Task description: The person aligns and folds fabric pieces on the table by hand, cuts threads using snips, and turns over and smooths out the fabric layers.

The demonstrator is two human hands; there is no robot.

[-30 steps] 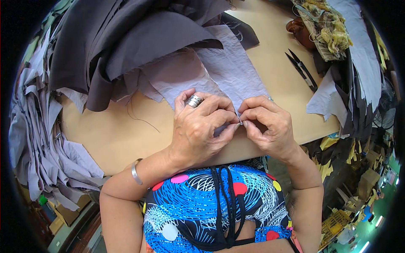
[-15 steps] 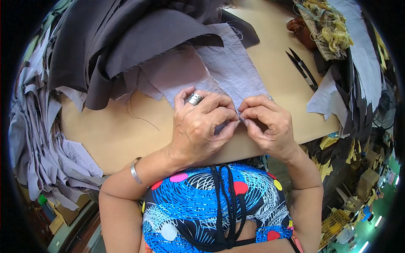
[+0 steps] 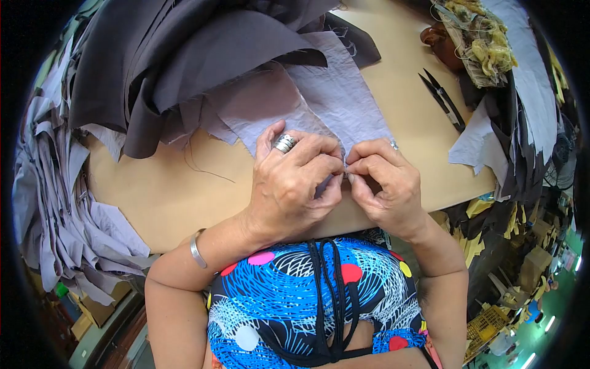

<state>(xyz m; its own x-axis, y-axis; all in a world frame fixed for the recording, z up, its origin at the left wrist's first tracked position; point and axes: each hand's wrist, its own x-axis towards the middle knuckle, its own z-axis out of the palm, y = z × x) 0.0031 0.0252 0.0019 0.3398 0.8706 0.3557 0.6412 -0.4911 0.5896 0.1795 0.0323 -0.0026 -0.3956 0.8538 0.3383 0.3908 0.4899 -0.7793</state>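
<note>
One table point(image 3: 184, 206), tan-topped, spans the work area and serves as reference for all positions below. Dark cloth point(image 3: 227, 67), layered and frayed along its cut edges, is heaped over the table's far left part. The person's patterned garment point(image 3: 295, 283), blue with coloured dots, shows at the table's near edge. Pale cloth strips point(image 3: 67, 197) hang in a thick bunch at the table's left edge. Dark and pale cloth pieces point(image 3: 525, 107) hang together at its right edge. The lavender cloth point(image 3: 335, 83) lies over the table's middle, its far part partly under the dark cloth, its near end reaching toward the table's near edge. A frayed edge runs down its length to the hands.

Left hand point(image 3: 292, 178) and right hand point(image 3: 390, 178) are held above the table's near edge, fingertips almost meeting. Fingers of both are closed in a pinch on the near end of the lavender cloth; the exact contact is partly hidden. A tangled yellow mass point(image 3: 485, 46) and a reddish-brown object point(image 3: 439, 46) sit at the table's far right. Black snips point(image 3: 442, 101) lie on the table's right part, blades pointing away from the person. A loose thread point(image 3: 215, 176) lies on the table's left half.
</note>
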